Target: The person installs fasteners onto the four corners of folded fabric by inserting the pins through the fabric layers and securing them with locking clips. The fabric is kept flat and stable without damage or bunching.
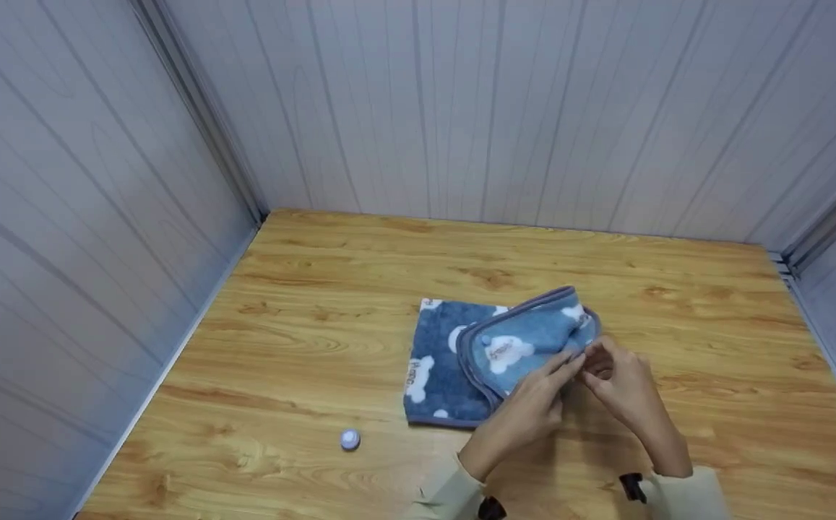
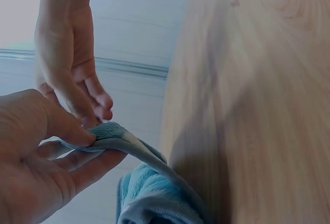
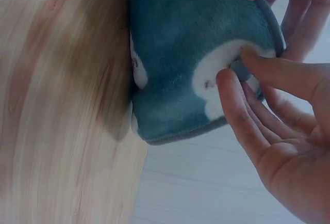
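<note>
A blue fleece blanket [image 1: 436, 383] with white cloud-like patches and grey edging lies folded, its right part turned over and partly lifted. My left hand [image 1: 526, 412] pinches its edging between thumb and fingers, clearest in the left wrist view, where the blanket edge [image 2: 149, 164] sags from the grip. With thumb and index finger, my right hand [image 3: 289, 152] pinches a small round grey-blue button-like piece [image 3: 240, 70] against a white patch near the blanket's edge. A similar small blue round piece [image 1: 486, 340] sits on the turned-over part.
A small round lilac piece with a pale top [image 1: 350, 439] lies on the wood-grain table [image 1: 280, 303], left of and nearer than the blanket. Pale panel walls [image 1: 461, 108] enclose the table at the back and both sides.
</note>
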`<action>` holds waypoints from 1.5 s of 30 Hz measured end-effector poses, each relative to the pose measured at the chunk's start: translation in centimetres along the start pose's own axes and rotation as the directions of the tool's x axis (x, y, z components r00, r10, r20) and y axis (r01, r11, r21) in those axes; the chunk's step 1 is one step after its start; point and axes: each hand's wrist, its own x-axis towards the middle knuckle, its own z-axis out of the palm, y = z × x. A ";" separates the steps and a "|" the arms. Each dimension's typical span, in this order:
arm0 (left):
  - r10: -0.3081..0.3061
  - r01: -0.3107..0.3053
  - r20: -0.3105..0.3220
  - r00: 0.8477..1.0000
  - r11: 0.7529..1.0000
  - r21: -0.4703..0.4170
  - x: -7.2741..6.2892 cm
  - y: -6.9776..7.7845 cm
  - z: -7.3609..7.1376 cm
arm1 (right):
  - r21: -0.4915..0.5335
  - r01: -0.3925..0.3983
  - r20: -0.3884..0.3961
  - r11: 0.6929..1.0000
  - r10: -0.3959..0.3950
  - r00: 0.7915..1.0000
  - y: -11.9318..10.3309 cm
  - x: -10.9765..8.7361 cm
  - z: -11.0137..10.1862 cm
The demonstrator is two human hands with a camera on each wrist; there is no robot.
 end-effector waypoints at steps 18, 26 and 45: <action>0.010 -0.009 0.039 0.999 0.999 -0.033 -1.5 0.1 -0.4 | 0.053 -0.045 -0.049 0.998 0.048 0.998 0.9 -1.0 0.3; -0.047 0.052 0.056 0.997 0.994 -0.096 -3.2 0.0 -1.7 | 0.140 -0.098 -0.056 0.985 0.107 0.993 1.0 -1.3 0.3; -0.181 0.180 -0.018 0.983 0.982 -0.056 -6.0 -1.8 -4.8 | 0.169 -0.096 -0.071 0.981 0.109 0.992 1.0 -1.6 0.1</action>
